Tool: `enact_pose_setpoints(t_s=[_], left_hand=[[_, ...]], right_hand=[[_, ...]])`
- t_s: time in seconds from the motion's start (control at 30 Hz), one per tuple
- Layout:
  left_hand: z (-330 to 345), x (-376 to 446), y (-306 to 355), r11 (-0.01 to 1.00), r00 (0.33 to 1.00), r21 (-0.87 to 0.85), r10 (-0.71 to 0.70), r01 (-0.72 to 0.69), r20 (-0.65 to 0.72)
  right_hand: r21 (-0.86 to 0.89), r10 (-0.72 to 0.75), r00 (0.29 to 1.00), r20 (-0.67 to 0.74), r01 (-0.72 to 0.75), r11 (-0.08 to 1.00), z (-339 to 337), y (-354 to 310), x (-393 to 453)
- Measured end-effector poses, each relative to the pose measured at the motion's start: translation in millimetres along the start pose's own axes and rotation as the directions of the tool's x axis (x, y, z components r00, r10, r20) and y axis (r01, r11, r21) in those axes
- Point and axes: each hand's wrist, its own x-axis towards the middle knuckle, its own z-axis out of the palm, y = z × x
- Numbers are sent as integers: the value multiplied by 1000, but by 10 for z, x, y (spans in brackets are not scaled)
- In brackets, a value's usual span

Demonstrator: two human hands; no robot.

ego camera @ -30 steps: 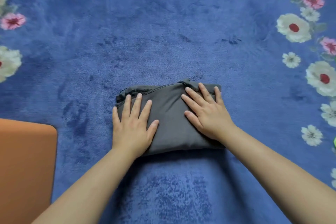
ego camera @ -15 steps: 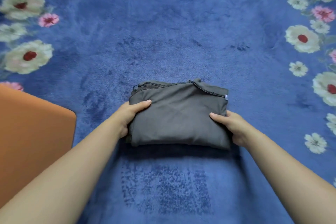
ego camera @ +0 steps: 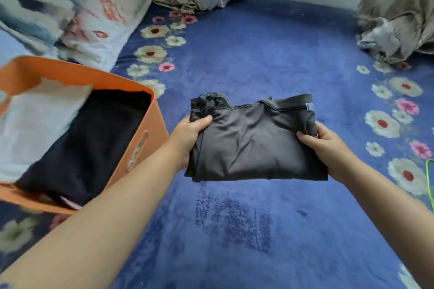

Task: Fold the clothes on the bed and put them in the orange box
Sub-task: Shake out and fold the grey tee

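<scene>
One orange box (ego camera: pixel 153 119), one folded grey garment (ego camera: pixel 253 143), two hands (ego camera: pixel 187 135), two garments inside.

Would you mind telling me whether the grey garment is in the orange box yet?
Not yet. The grey garment, folded, is held by the left hand and right hand above the bed, beside the orange box.

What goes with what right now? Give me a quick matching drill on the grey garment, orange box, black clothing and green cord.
1. grey folded garment
2. orange box
3. black clothing
4. green cord

A. at the right edge of view
B. inside the box
C. held between left hand and right hand
D. on the bed, at the left

Pairs: 1-C, 2-D, 3-B, 4-A
</scene>
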Motion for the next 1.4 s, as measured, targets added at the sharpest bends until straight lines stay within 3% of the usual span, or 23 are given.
enact_pose_setpoints(t_s=[0.17, 0.33, 0.53, 0.73, 0.9, 1.1, 1.27, 1.4], left_hand=[[-548, -703, 416, 985, 986, 111, 144, -134, -88], [-1447, -1151, 667, 965, 969, 217, 185, -148, -162], [-2370, -1301, 938, 936, 994, 351, 48, -10, -101], [-2983, -994, 926, 949, 992, 298, -77, 102, -96], [-3480, -724, 1083, 955, 966, 261, -72, 139, -249], [-3951, -478, 1184, 778, 920, 563, -48, 279, -389], [-4017, -321, 1165, 483, 915, 816, 68, 318, -398], [-4068, -323, 1084, 406, 899, 858, 160, 316, -407]], right_hand=[[-171, -47, 991, 125, 68, 983, 485, -769, -360], [-365, -137, 955, 262, 230, 902, 1373, -1367, -558], [-579, -217, 924, 316, 369, 728, 2476, -1780, -397], [-743, -207, 913, 351, 406, 532, 3362, -1921, 46], [-748, -186, 916, 356, 399, 531, 3886, -1996, 367], [-766, -100, 881, 463, 454, 454, 4703, -1955, 685], [-786, -142, 884, 444, 461, 412, 5000, -1771, 966], [-739, -259, 858, 444, 514, 436, 5020, -1564, 1080]])
